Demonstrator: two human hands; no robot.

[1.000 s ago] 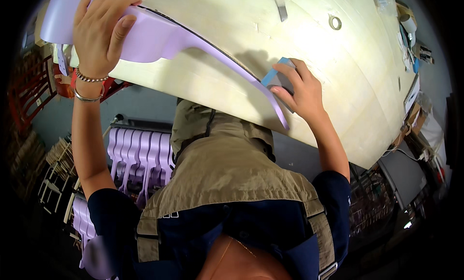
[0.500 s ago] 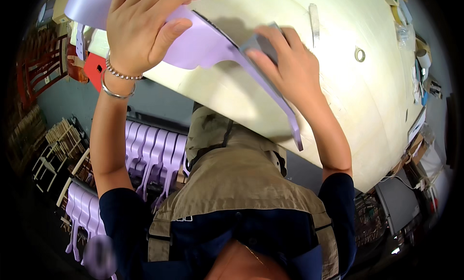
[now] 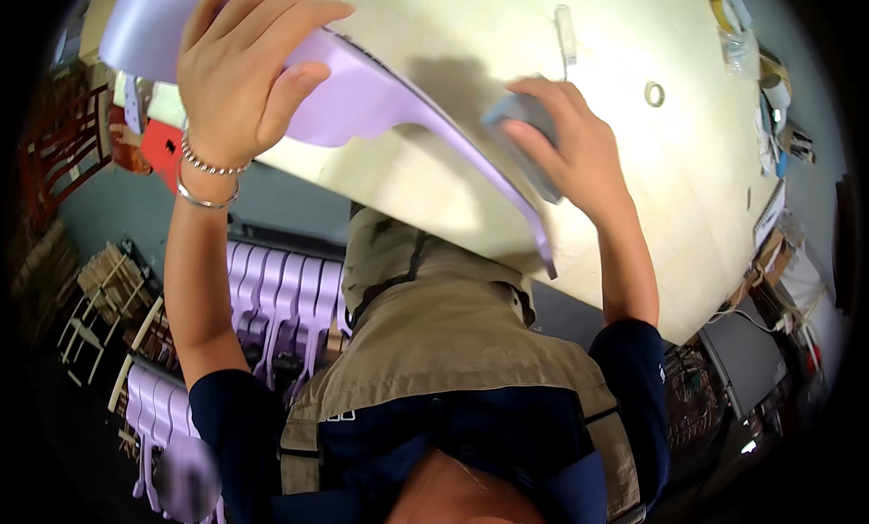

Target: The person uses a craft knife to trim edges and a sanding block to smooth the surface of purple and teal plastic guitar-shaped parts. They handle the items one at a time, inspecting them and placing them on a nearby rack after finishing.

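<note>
A long lilac plastic panel (image 3: 358, 99) is tilted over the cream-coloured table (image 3: 670, 216). Its broad part is at the upper left, and a thin arm runs down to a tip near the table's front edge. My left hand (image 3: 240, 71) holds the broad part, its fingers over the upper edge and the thumb on the near side. Bracelets circle that wrist. In my right hand (image 3: 575, 144) is a grey block (image 3: 529, 117) with a bluish face, like a sanding sponge, pinched between thumb and fingers. The block is just right of the thin arm, apart from its edge.
A ring of tape (image 3: 654, 94) and a thin, pale flat strip (image 3: 565, 35) lie on the table. Tape rolls and packets line its right side. Below left, several similar lilac parts (image 3: 281, 284) hang in a row. A red object (image 3: 161, 151) stands by the left edge.
My right hand has moved the block right, away from the panel's edge. My left hand keeps its hold on the panel; the whole view has shifted slightly.
</note>
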